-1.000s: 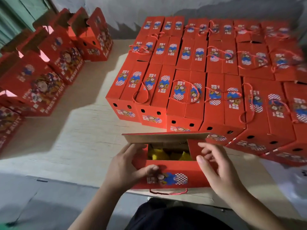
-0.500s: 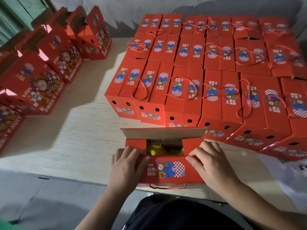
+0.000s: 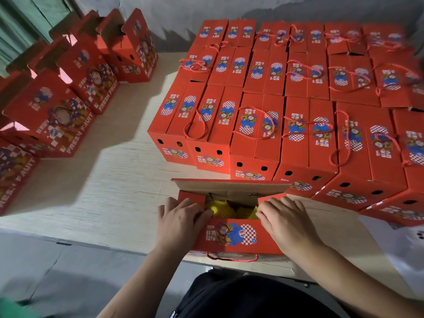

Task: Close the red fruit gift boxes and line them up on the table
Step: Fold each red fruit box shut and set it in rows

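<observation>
An open red gift box (image 3: 231, 235) stands at the table's near edge, its back flap (image 3: 229, 187) raised and yellow fruit (image 3: 229, 210) showing inside. My left hand (image 3: 181, 221) presses the left side flap (image 3: 191, 198) inward with straight fingers. My right hand (image 3: 286, 221) lies on the right side flap (image 3: 271, 198), fingertips at its inner edge. Behind the box, several closed red boxes (image 3: 286, 106) stand in tight rows.
Along the left of the pale wooden table (image 3: 119, 180), several open boxes (image 3: 59, 115) stand upright in a row. A red cord handle (image 3: 231, 258) hangs over the table's front edge. White paper (image 3: 403, 246) lies at the right.
Both hands moved from the box's front panel up onto the two side flaps and folded them inward. The box slid a little closer to the front edge.
</observation>
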Demonstrator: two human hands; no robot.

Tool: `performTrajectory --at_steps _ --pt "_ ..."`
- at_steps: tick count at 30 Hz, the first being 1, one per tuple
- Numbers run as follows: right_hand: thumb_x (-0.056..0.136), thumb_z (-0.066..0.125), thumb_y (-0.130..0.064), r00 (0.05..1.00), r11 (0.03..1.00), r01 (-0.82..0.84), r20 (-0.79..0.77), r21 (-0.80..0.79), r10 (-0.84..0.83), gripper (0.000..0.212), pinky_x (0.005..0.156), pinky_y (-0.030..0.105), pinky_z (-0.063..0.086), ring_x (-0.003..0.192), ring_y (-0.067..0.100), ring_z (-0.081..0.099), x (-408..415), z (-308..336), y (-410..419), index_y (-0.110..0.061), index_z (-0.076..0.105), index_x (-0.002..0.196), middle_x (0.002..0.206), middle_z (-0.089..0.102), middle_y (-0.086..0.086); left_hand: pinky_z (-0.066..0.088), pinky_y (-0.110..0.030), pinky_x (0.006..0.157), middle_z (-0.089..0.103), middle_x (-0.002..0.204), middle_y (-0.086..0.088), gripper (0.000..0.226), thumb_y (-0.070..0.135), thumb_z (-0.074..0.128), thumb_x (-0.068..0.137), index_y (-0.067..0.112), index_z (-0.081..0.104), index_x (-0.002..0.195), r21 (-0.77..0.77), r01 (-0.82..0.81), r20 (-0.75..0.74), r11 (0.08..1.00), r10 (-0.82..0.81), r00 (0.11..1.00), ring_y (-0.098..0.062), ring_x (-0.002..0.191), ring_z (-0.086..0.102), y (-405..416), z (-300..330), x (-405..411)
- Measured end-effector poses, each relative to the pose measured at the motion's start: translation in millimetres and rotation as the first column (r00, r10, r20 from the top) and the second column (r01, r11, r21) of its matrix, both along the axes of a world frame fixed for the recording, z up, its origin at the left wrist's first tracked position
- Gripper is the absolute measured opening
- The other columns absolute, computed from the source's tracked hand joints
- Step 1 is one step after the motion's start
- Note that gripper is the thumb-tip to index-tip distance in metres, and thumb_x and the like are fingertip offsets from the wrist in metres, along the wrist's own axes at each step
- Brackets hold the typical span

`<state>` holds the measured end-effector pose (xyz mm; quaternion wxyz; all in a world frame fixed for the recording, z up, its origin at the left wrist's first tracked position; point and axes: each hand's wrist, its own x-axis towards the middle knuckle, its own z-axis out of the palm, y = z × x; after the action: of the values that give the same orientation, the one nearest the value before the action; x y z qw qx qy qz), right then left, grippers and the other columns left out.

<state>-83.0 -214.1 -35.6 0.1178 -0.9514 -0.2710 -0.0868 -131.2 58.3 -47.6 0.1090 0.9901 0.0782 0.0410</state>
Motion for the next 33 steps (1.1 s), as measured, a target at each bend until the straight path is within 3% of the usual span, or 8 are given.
performTrajectory --at_steps 7,10,14,18,22,24,28,33 --pt "0.092 0.07 -0.032 0.977 0.943 -0.009 0.205 0.332 -0.062 0.036 0.091 0.041 0.041 0.104 0.028 0.052 13.9 29.6 -1.7 -0.011 0.067 0.121 0.114 0.054 0.008 0.031 -0.04 0.087 0.053 0.111 0.012 0.042 0.077 0.044 0.085 0.039 0.053 0.1 -0.183 -0.084 0.023 0.979 0.09 0.996 -0.023 0.102 0.043 -1.6 0.6 -1.3" --pt "0.105 0.041 -0.051 0.997 0.866 0.071 -0.068 0.496 -0.043 0.048 0.075 0.028 0.046 0.086 0.01 0.058 42.5 57.7 3.4 -0.02 0.052 0.14 0.096 0.059 -0.01 0.031 -0.049 0.102 0.042 0.13 0.0 0.075 0.08 0.059 0.078 0.03 0.044 0.133 -0.258 -0.214 -0.017 0.942 0.217 0.976 -0.028 0.117 0.035 -2.6 -3.6 -0.8" --pt "0.084 0.013 -0.083 0.88 0.998 -0.052 -0.473 -0.018 0.037 0.083 0.089 0.035 0.043 0.11 0.014 0.049 57.1 46.6 2.6 -0.042 0.044 0.149 0.116 0.053 -0.014 0.027 -0.053 0.11 0.034 0.136 -0.006 0.095 0.073 0.073 0.073 0.018 0.035 0.14 -0.308 -0.271 -0.032 0.912 0.275 0.961 -0.029 0.126 0.03 -4.5 -3.6 -3.1" --pt "0.084 0.013 -0.091 0.883 0.983 -0.154 -0.46 -0.101 0.091 0.089 0.11 0.047 0.033 0.136 0.018 0.041 41.6 30.6 -1.4 -0.042 0.038 0.155 0.149 0.048 -0.014 0.033 -0.047 0.107 0.038 0.125 0.018 0.043 0.039 0.064 0.09 0.032 0.048 0.128 -0.438 -0.108 0.136 0.892 0.184 0.974 -0.02 0.123 0.037 1.0 -5.4 -8.3" --pt "0.093 0.037 -0.074 0.969 0.966 -0.207 -0.168 -0.152 0.181 0.073 0.087 0.046 0.052 0.105 0.028 0.069 34.7 25.2 1.6 -0.021 0.066 0.134 0.125 0.071 0.001 0.05 -0.032 0.089 0.066 0.11 0.015 0.043 0.005 0.04 0.092 0.04 0.062 0.107 -0.893 -0.074 0.22 0.445 0.574 0.789 -0.013 0.106 0.065 2.6 1.7 -13.3" --pt "0.093 0.041 -0.071 0.973 0.949 -0.213 -0.143 -0.233 0.183 0.069 0.083 0.046 0.053 0.1 0.032 0.069 32.0 23.3 3.8 -0.023 0.066 0.136 0.121 0.071 0.006 0.05 -0.024 0.094 0.067 0.123 0.009 0.031 0.019 0.045 0.101 0.038 0.057 0.123 -0.918 -0.021 0.23 0.397 0.574 0.786 -0.016 0.115 0.065 0.3 6.9 -11.2" --pt "0.095 0.028 -0.069 0.966 0.913 -0.22 -0.204 -0.343 0.156 0.07 0.087 0.05 0.048 0.103 0.037 0.06 33.3 22.1 7.3 -0.036 0.041 0.155 0.128 0.062 0.01 0.037 -0.037 0.107 0.05 0.145 0.018 0.066 0.081 0.048 0.087 0.047 0.054 0.143 -0.321 0.132 0.083 0.938 -0.111 0.99 -0.017 0.133 0.038 20.6 1.3 -1.9" --pt "0.093 -0.008 -0.074 0.935 0.894 -0.273 -0.316 -0.356 0.16 0.069 0.107 0.05 0.029 0.13 0.034 0.038 35.5 11.6 5.1 -0.048 -0.018 0.157 0.157 0.03 0.008 0.037 -0.048 0.107 0.053 0.14 0.004 0.073 0.081 0.023 0.094 0.043 0.038 0.155 0.198 0.274 -0.062 0.941 -0.266 0.962 -0.028 0.123 0.045 26.3 12.0 13.1"
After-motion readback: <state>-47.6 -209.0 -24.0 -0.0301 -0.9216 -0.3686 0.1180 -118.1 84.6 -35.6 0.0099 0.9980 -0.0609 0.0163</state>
